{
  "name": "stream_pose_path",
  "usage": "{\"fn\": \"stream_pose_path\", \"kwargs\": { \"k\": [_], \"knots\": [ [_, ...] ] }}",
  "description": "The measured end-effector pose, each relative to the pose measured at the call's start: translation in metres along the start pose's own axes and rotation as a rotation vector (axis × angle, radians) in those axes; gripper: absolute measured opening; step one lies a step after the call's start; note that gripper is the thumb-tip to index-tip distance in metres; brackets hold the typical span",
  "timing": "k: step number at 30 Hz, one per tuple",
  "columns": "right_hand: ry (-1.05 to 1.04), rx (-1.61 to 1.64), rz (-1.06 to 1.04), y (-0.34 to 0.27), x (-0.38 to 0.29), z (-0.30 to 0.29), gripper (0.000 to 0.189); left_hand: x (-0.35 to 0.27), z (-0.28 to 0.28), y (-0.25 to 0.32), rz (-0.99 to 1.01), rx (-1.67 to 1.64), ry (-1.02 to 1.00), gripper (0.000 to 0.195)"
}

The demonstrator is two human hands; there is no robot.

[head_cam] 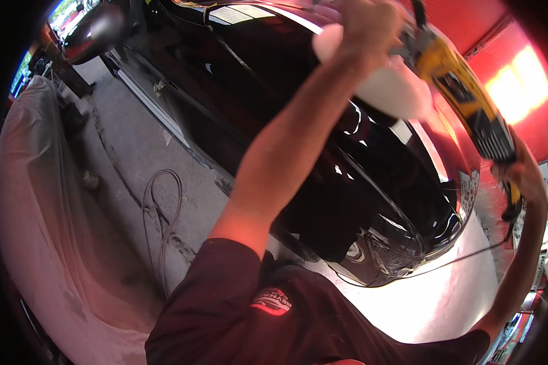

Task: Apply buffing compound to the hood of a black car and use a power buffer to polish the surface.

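Observation:
A yellow and black rotary polisher (461, 82) reaches across the upper right. My right hand (523, 175) is wrapped around its rear grip, by the power cord end. At the tool's front end my left hand (372, 25) is closed on the head or a handle there; the exact hold is blurred. Beneath my left hand and wrist shows a round pale polishing pad (397, 93), partly hidden by my forearm. The pad lies over the glossy black car body (301, 191); whether it touches the paint I cannot tell.
A door mirror (98, 34) juts out at upper left. Plastic sheeting (41, 191) drapes a large form at left. A looped hose or cable (178, 191) lies on the concrete floor (128, 123). The polisher's cord (461, 258) passes the car's headlight (356, 251).

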State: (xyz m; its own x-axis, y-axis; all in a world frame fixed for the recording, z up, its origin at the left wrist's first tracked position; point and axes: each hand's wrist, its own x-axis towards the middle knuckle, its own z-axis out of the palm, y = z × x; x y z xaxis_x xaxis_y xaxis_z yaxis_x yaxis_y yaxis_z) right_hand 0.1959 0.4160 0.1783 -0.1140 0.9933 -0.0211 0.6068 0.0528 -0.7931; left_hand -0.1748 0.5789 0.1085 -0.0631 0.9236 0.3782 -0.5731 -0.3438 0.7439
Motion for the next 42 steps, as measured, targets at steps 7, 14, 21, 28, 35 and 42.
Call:
{"fn": "stream_pose_path", "kwargs": {
  "k": [7,14,21,28,35,42],
  "knots": [
    [-0.19,-0.288,-0.246,-0.105,0.1,0.088,0.057,0.034,-0.085,0.089,0.238,0.143,0.111,0.01],
    [-0.211,-0.277,-0.105,-0.094,0.098,0.083,0.064,0.016,-0.066,0.073,0.21,0.185,0.109,0.007],
    [0.017,-0.018,0.098,0.027,0.004,0.005,0.099,-0.033,0.048,-0.003,0.044,-0.023,0.023,0.011],
    [0.206,-0.03,0.36,0.103,-0.142,-0.051,0.098,-0.086,0.179,-0.127,0.096,0.002,-0.03,0.015],
    [0.175,-0.069,0.486,0.074,-0.178,-0.045,0.096,-0.131,0.195,-0.132,-0.153,0.103,-0.091,0.011],
    [0.141,-0.208,0.221,0.045,-0.133,-0.025,0.11,-0.122,0.087,-0.038,-0.013,-0.063,-0.026,0.015]
  ]
}}
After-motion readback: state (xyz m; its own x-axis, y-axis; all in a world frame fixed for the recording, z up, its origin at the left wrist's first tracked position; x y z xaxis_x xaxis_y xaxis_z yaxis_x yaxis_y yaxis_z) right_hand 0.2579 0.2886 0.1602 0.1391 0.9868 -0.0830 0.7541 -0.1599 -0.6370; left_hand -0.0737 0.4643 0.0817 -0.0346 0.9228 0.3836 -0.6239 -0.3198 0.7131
